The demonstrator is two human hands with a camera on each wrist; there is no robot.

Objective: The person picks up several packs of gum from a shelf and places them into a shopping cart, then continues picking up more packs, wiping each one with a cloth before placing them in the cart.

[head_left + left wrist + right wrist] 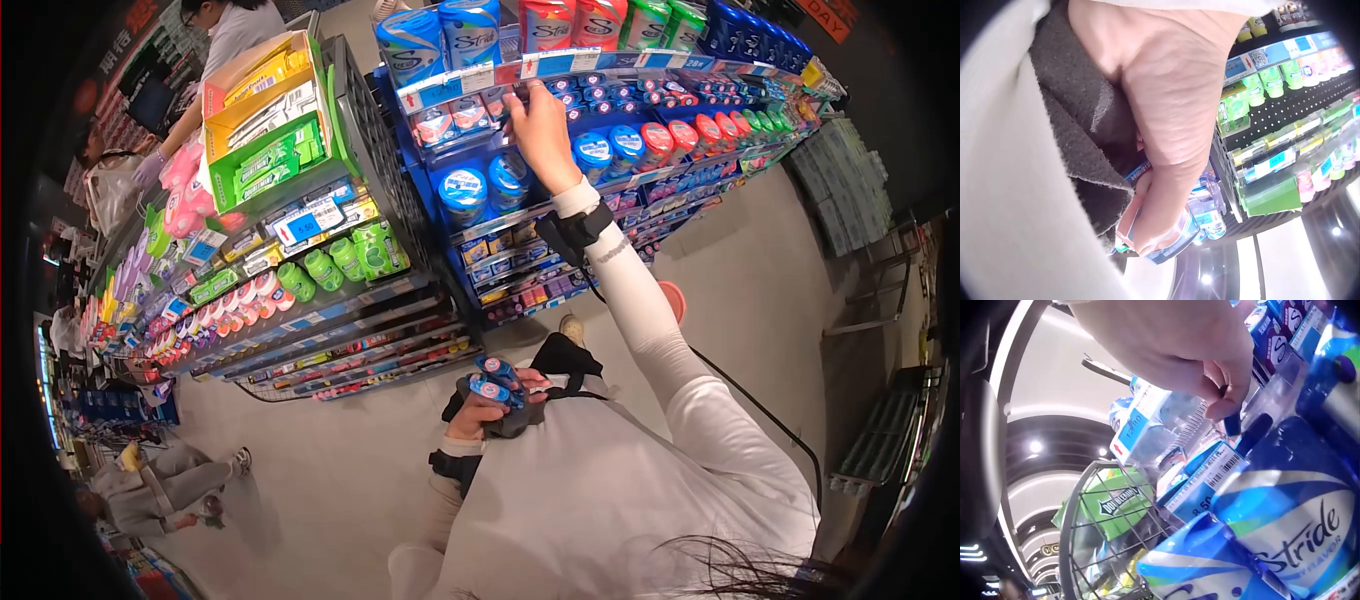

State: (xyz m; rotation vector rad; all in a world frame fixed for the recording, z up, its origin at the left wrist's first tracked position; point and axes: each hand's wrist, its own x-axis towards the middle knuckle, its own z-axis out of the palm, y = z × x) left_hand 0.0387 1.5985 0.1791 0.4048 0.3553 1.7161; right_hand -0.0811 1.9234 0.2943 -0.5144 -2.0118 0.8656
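My left hand (pixel 478 413) is low in front of my body and grips several small blue packs (pixel 491 390) with round pale labels. In the left wrist view, the thumb presses on a blue pack (pixel 1174 245), with dark grey cloth (pixel 1088 106) beside the hand. My right hand (pixel 541 128) reaches into the upper shelf of the blue rack, just under the price strip (pixel 570 63). Its fingers curl at a clear divider in the right wrist view, with a small dark blue pack (pixel 1232 423) at the fingertips, mostly hidden. Pink-labelled packs (pixel 468 113) sit left of this hand.
Blue Stride bags (pixel 474 35) stand above the price strip, and round blue-lidded tubs (pixel 463 190) below. A second rack with a green Doublemint box (pixel 275 165) is at left. A person (pixel 235 30) is behind it; another (pixel 170 487) is at lower left.
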